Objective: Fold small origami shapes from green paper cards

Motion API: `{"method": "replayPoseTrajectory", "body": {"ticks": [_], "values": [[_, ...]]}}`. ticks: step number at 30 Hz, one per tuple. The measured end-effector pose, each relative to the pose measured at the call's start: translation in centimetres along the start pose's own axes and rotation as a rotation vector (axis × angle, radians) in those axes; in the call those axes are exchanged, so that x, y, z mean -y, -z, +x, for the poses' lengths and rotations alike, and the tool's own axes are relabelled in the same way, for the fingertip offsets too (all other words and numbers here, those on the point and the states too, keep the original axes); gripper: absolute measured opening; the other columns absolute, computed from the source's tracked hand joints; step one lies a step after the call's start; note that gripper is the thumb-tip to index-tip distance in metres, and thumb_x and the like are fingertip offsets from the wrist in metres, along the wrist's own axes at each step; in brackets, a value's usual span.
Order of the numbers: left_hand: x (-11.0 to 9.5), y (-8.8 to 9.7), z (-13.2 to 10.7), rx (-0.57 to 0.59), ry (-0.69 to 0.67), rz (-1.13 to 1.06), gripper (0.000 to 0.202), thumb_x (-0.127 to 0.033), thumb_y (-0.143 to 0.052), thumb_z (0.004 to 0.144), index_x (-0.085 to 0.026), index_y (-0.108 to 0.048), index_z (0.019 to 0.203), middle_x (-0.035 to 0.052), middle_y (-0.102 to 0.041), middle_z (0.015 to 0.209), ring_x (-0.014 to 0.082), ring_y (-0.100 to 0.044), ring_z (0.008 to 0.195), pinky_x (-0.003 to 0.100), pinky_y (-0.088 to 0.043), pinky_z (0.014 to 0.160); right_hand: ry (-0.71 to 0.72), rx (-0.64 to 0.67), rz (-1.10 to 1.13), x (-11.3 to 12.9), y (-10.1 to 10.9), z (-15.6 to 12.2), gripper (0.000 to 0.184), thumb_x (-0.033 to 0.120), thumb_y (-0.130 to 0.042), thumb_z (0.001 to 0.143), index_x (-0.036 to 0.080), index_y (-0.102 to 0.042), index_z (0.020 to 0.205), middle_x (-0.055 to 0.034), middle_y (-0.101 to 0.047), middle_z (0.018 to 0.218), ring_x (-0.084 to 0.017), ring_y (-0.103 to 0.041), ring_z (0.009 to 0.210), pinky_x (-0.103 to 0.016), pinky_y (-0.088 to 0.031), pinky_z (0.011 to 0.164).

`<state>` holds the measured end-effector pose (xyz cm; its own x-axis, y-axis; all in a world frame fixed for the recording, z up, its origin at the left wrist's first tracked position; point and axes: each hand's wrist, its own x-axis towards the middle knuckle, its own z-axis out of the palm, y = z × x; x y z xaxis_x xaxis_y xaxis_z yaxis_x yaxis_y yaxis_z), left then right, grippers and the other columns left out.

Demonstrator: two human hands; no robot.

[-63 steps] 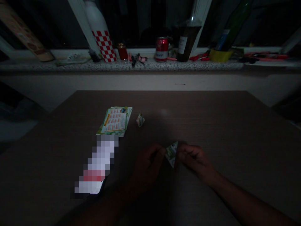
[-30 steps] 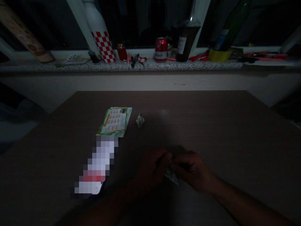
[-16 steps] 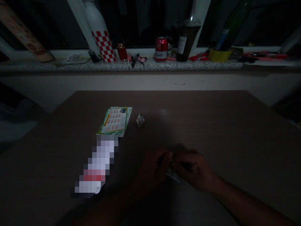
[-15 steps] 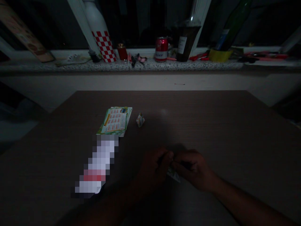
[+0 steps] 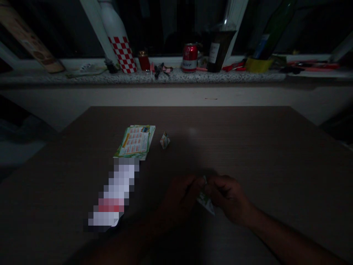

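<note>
Both my hands meet low over the dark brown table (image 5: 248, 140), pinching a small folded piece of printed paper (image 5: 205, 200) between them. My left hand (image 5: 180, 197) grips its left side with curled fingers. My right hand (image 5: 227, 197) pinches its upper right edge, fingers closed. The paper pokes out below the fingertips as a pale green-white point. Farther back lies a small folded paper shape (image 5: 164, 140), finished and apart from my hands, next to a stack of printed calendar cards (image 5: 136, 141).
A blurred-out bright object (image 5: 114, 195) lies left of my hands. Beyond the table, a stone sill (image 5: 82, 77) carries a red-and-white checkered bottle (image 5: 118, 40), a red can (image 5: 189, 57), dark bottles (image 5: 219, 46), a yellow tape roll (image 5: 255, 65) and small clutter. The room is dim.
Two seconds ago the paper stood upright between my fingertips. I brought it down and closer, hands closing over it; now it shows a bit more below my fingers.
</note>
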<state>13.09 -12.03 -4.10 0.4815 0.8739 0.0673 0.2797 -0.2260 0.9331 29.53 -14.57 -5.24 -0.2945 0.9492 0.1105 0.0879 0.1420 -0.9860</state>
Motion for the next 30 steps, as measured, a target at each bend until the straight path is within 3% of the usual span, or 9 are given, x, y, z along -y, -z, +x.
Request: {"method": "replayPoseTrajectory", "body": {"ticks": [8,14,21,30], "values": [[-0.4,0.2,0.2,0.009,0.009,0.018,0.04,-0.036,-0.037,0.093,-0.017,-0.043,0.058,-0.0044,-0.037,0.053,0.0086,-0.035,0.05,0.022,-0.026,0.049,-0.121,0.008,0.127,-0.5,0.0,0.2,0.042,0.05,-0.048,0.09,0.017,-0.048,0.064,0.0047,-0.039,0.056,-0.008,-0.033,0.05,-0.021,-0.029,0.046],[-0.2,0.1,0.1,-0.023,0.083,-0.122,0.045,-0.045,-0.043,0.09,-0.016,-0.045,0.056,-0.0044,-0.038,0.053,0.0083,-0.035,0.05,0.021,-0.027,0.048,-0.093,0.022,0.102,-0.1,0.1,0.2,0.044,0.049,-0.049,0.09,0.016,-0.049,0.06,0.0048,-0.04,0.052,-0.007,-0.033,0.047,-0.02,-0.027,0.044],[0.8,0.3,-0.2,0.206,0.215,-0.347,0.05,-0.057,-0.046,0.086,-0.014,-0.056,0.064,-0.0041,-0.042,0.05,0.0072,-0.037,0.044,0.021,-0.025,0.043,-0.137,-0.03,0.16,-0.2,0.3,0.3,0.044,0.052,-0.05,0.089,0.016,-0.054,0.064,0.0045,-0.043,0.051,-0.007,-0.036,0.046,-0.02,-0.029,0.043],[0.6,0.3,0.1,0.246,0.238,-0.469,0.05,-0.054,-0.052,0.085,-0.012,-0.065,0.063,0.0012,-0.057,0.053,0.0086,-0.05,0.046,0.02,-0.036,0.047,-0.152,-0.046,0.211,-0.2,0.0,0.3,0.042,0.051,-0.051,0.089,0.015,-0.056,0.066,0.0042,-0.046,0.053,-0.007,-0.039,0.047,-0.019,-0.031,0.044]]}}
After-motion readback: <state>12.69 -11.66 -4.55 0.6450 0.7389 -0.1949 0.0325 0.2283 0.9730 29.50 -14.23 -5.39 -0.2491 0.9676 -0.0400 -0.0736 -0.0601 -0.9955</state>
